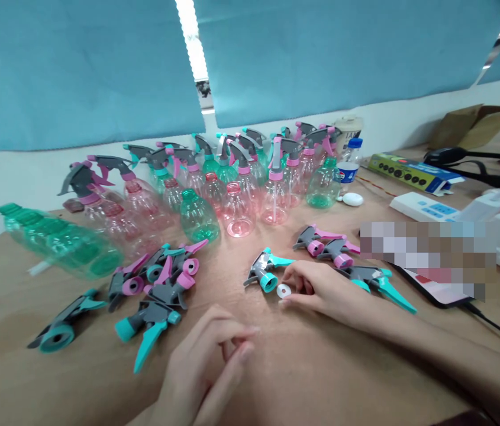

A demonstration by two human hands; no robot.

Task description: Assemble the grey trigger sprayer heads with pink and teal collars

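Observation:
Between the thumb and fingers of my right hand (309, 287) is a small white ring (284, 290), just above the table (250, 378). Left of it lies a grey and teal spray head (261, 272), its teal collar facing the ring. My left hand (214, 355) hovers lower, at the front middle, with fingers curled and thumb near the forefinger; I cannot make out anything between them. Several grey spray heads with pink or teal parts (156, 284) lie in a pile left of my hands. Two pink and grey heads (327, 245) lie behind my right hand.
Pink and green bottles (236, 213), many with spray heads, stand across the back. Green bottles (63, 242) lie at the left. On the right are a phone (438, 287), a power strip (427, 207), a yellow-green box (413, 173) and a cardboard box (471, 127). Another teal-grey head (376, 281) lies beyond my right forearm.

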